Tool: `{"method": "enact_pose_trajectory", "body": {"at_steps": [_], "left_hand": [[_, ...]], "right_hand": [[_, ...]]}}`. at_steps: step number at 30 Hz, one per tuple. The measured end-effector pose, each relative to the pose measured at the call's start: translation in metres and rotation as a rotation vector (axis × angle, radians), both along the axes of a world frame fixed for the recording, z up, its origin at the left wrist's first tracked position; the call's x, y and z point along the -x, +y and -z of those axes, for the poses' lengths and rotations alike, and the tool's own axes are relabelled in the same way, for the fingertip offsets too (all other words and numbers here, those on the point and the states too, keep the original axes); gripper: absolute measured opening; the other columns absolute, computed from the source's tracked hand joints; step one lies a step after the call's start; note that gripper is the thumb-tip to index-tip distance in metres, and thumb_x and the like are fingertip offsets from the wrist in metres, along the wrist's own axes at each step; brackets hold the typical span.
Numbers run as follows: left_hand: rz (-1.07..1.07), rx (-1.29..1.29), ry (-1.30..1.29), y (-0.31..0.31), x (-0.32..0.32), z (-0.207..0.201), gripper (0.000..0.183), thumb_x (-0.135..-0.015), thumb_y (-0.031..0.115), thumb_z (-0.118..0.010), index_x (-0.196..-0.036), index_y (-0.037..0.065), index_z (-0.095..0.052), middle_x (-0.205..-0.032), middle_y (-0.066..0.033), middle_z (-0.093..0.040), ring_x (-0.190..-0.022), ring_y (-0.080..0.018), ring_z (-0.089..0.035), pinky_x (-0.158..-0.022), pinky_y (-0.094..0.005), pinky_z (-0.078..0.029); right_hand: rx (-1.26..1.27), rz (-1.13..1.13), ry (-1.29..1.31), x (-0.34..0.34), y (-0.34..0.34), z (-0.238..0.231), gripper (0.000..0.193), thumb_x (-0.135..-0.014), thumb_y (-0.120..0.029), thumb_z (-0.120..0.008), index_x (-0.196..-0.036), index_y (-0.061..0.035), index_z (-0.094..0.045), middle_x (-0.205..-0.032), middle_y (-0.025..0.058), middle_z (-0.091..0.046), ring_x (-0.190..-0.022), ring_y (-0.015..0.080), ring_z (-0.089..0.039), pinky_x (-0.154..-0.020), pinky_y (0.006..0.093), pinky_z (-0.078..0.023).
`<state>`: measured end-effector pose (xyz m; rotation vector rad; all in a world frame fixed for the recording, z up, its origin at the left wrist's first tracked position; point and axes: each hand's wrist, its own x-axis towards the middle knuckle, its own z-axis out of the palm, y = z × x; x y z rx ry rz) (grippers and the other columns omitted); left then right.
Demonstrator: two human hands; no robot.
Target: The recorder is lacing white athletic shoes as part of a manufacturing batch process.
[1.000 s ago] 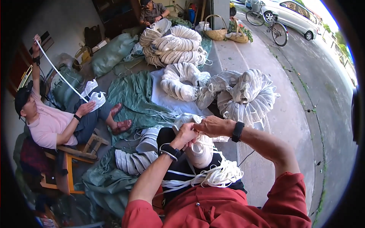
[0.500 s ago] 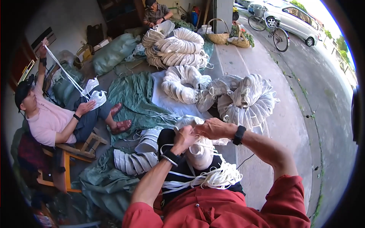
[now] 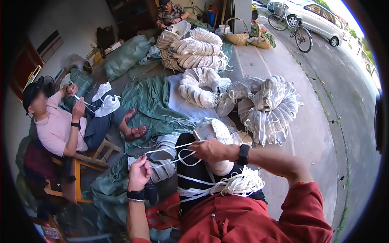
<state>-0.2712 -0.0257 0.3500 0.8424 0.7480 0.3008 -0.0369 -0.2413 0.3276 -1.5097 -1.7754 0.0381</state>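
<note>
A white shoe upper (image 3: 212,128) rests over my dark-trousered lap, its lower end showing below my right wrist. My right hand (image 3: 214,150) lies across it with the fingers closed on a white shoelace (image 3: 169,163). Off to the left, my left hand (image 3: 139,173) pinches the same looped lace, which runs slack between both hands. Over my thighs hangs a bundle of white laces (image 3: 241,183), with several strands wrapped to the left. Stacked pale uppers (image 3: 163,152) lie on the floor just beyond my left hand.
Ring-shaped stacks of uppers (image 3: 269,109) sit ahead, with a larger pile (image 3: 194,48) behind. Green sheeting (image 3: 148,99) covers the floor. At left, a seated person (image 3: 60,121) handles white uppers; another person (image 3: 172,14) works at the back. A wooden stool (image 3: 77,178) stands left.
My left hand has moved away from the upper, down and left, drawing a lace out. My right hand has shifted slightly lower. The person at left has lowered a raised arm.
</note>
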Motion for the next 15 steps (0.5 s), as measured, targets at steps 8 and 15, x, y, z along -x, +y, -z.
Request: {"method": "enact_pose_trajectory", "body": {"at_steps": [8,15], "left_hand": [[-0.031,0.126,-0.220,0.003,0.000,0.018,0.011,-0.089,0.015,-0.044,-0.089,0.009,-0.052,-0.101,-0.0152,-0.060,-0.067,-0.0210,-0.058,-0.045,-0.0246,-0.038],[-0.096,0.386,-0.588,0.007,-0.031,0.055,0.014,-0.090,0.013,-0.043,-0.086,0.002,-0.050,-0.074,-0.0060,-0.049,-0.076,-0.0230,-0.051,-0.061,-0.0304,-0.042]], "right_hand": [[0.163,0.345,1.064,-0.079,-0.054,-0.102,0.017,-0.086,-0.016,-0.048,-0.081,-0.0040,-0.058,-0.067,0.0012,-0.054,-0.054,0.0091,-0.048,-0.047,0.0209,-0.037],[-0.328,0.316,1.619,-0.206,-0.165,-0.086,0.015,-0.089,-0.014,-0.041,-0.080,-0.0059,-0.050,-0.066,0.0001,-0.050,-0.053,0.0097,-0.043,-0.047,0.0209,-0.034]]}}
